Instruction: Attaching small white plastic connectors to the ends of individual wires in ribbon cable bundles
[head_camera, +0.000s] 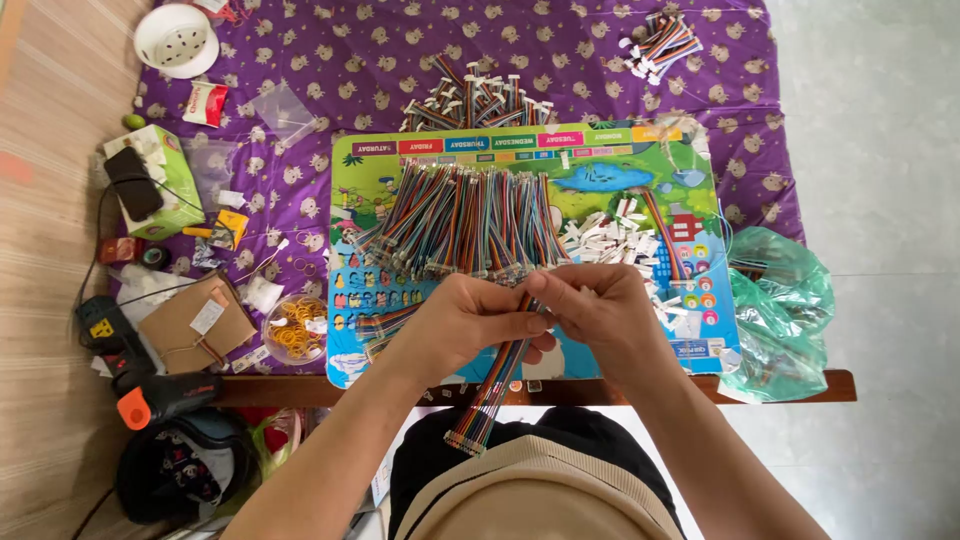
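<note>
Both hands pinched on one rainbow wire bundle (497, 375) over desk (560, 388) edge — left hand (470, 318) grips it, right hand (598, 305) fingers closed at its top end, likely fitting a connector — needs alignment.

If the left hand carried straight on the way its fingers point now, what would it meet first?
The left hand points right, toward the right hand, so it would probably meet those fingers first; both already pinch the same multicoloured ribbon cable. Depth between them is hard to judge.

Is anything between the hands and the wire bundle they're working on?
Nothing visible. The left hand and right hand both already grip the wire bundle, which hangs toward the lap.
</note>
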